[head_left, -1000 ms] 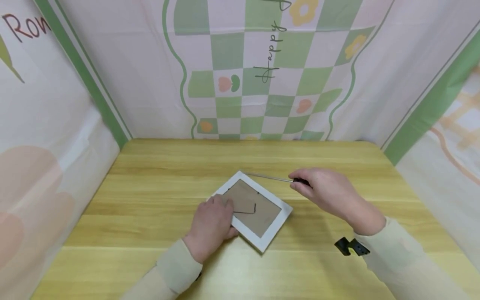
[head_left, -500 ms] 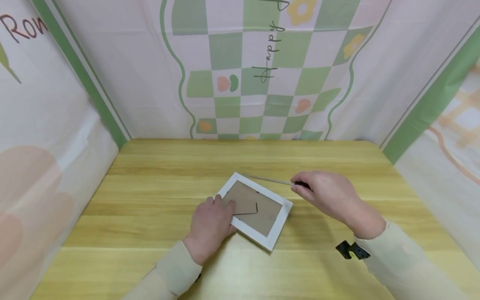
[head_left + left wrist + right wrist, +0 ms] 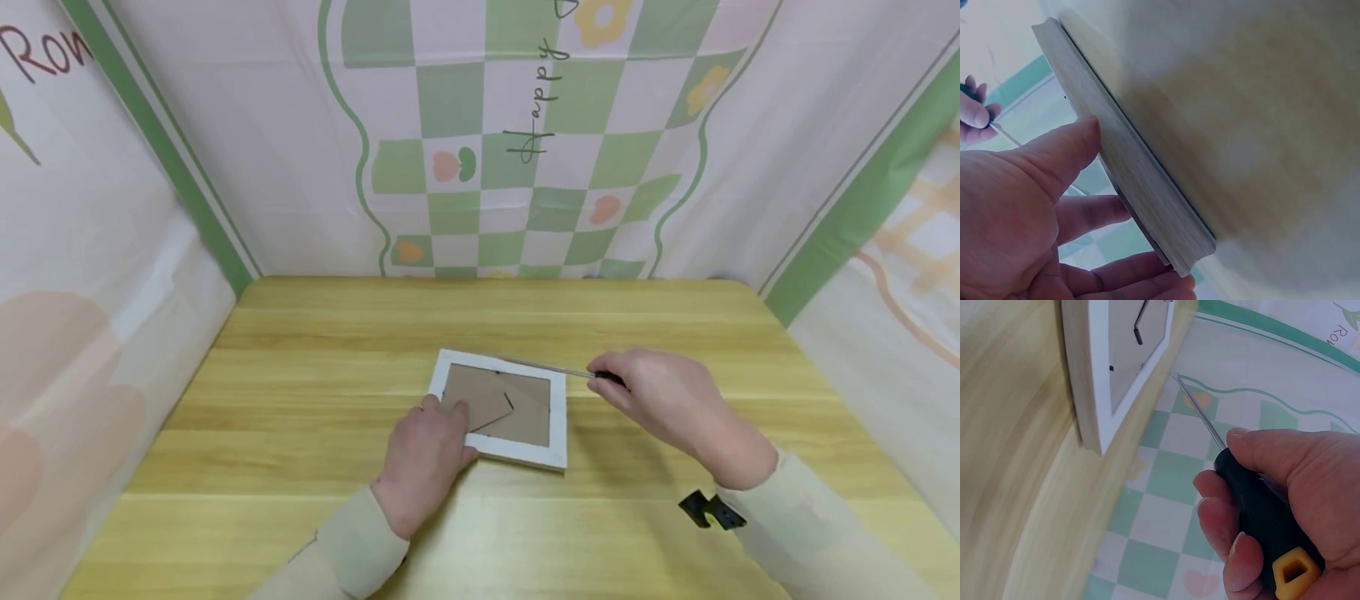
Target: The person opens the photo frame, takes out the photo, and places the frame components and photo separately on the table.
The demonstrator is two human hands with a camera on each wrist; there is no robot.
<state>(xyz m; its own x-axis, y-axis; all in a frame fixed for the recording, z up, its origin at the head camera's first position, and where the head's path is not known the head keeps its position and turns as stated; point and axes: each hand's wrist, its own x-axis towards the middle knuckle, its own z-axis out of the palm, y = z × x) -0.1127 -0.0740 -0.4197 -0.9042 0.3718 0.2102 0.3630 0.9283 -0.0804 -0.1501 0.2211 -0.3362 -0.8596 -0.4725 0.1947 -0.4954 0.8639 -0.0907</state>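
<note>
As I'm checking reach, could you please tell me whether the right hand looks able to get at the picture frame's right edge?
Probably yes: nothing covers the picture frame's right edge, though the right hand holds a screwdriver, which may limit its grip.

Tabletop (image 3: pixel 315 333): yellowish wood-grain surface, grain running side to side, far corners rounded. Back cloth (image 3: pixel 292 167): pale, hanging behind the far edge. Its checked print (image 3: pixel 450 100) is green and white, bordered by a wavy green line (image 3: pixel 702 137), with yellow flowers (image 3: pixel 602 21) and heart shapes (image 3: pixel 604 210). Dark lettering (image 3: pixel 538 100), turned sideways, reads "Happy". Left cloth (image 3: pixel 142 250): white, rounded peach shapes (image 3: pixel 56 350), partial red-brown lettering (image 3: pixel 45 54). Right cloth (image 3: pixel 885 367): white, orange lattice print (image 3: pixel 903 242). Green bands (image 3: pixel 873 197) mark both corners; light creasing noted at left.
</note>
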